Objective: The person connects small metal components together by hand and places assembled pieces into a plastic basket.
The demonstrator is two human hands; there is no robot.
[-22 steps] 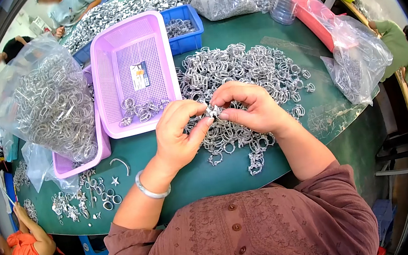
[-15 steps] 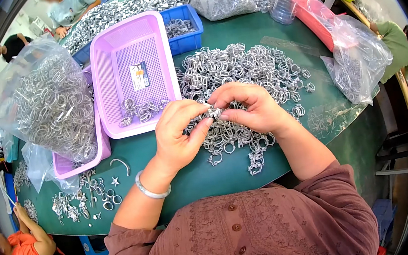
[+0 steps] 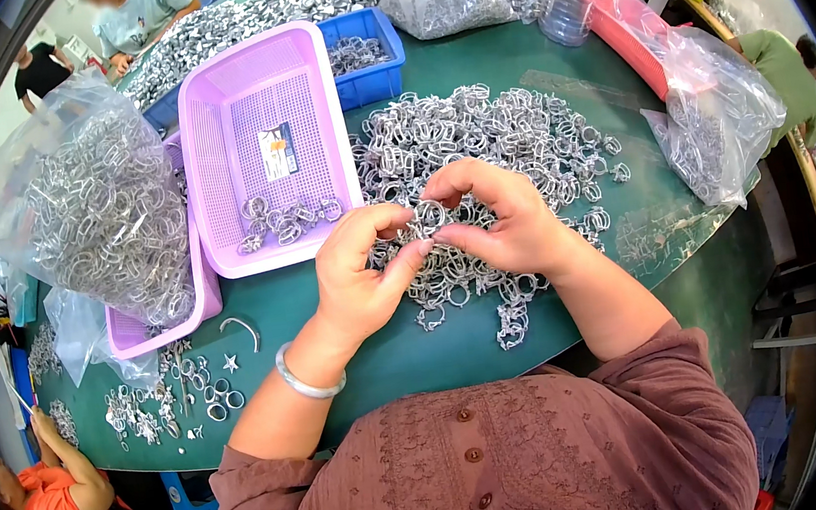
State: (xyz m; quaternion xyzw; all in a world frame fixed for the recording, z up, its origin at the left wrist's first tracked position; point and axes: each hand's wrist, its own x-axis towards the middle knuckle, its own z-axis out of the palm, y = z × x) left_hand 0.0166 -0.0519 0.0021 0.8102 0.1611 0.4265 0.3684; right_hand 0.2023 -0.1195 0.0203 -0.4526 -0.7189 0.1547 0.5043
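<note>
A grey metal ring (image 3: 420,221) is pinched by the left hand (image 3: 361,265) and right hand (image 3: 508,223), digits slightly parted around it, above the desk (image 3: 386,373), inward from its near edge. Probably light and stiff, it is best gripped by its band.

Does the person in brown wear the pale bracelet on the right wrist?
No, the pale bracelet encircles the wrist of the left hand.
</note>
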